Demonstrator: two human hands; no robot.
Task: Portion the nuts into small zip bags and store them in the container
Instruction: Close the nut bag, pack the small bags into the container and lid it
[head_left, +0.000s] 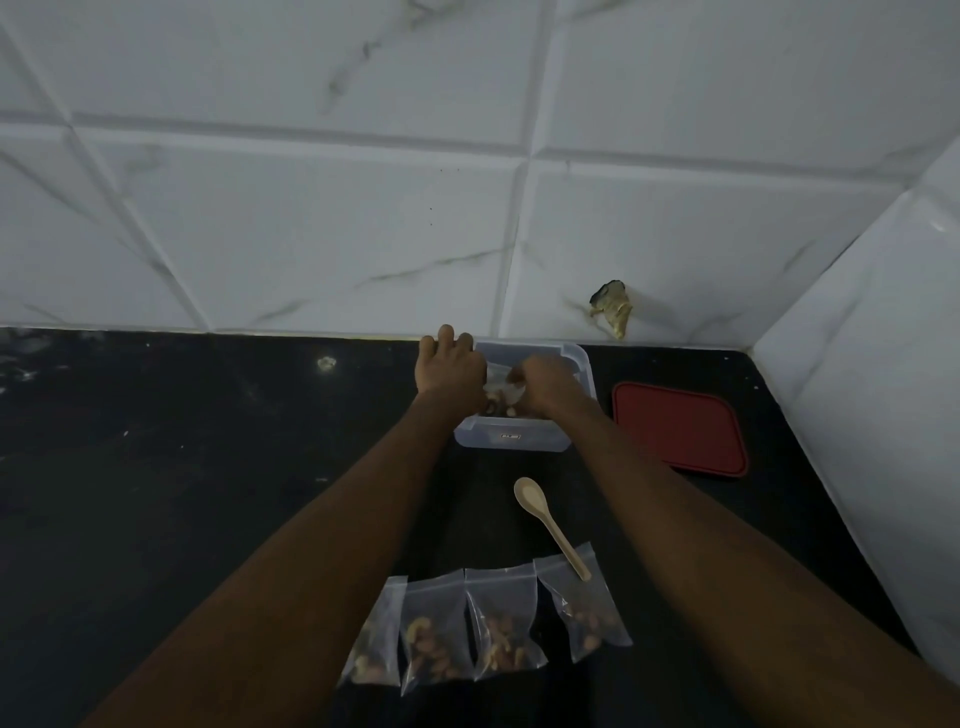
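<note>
four filled bags (497, 630), one spoon (549, 524)

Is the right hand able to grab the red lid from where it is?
Probably yes. The red lid lies flat on the counter just right of the container, with nothing between it and the right hand. But that hand is holding a zip bag, so it must let go first.
</note>
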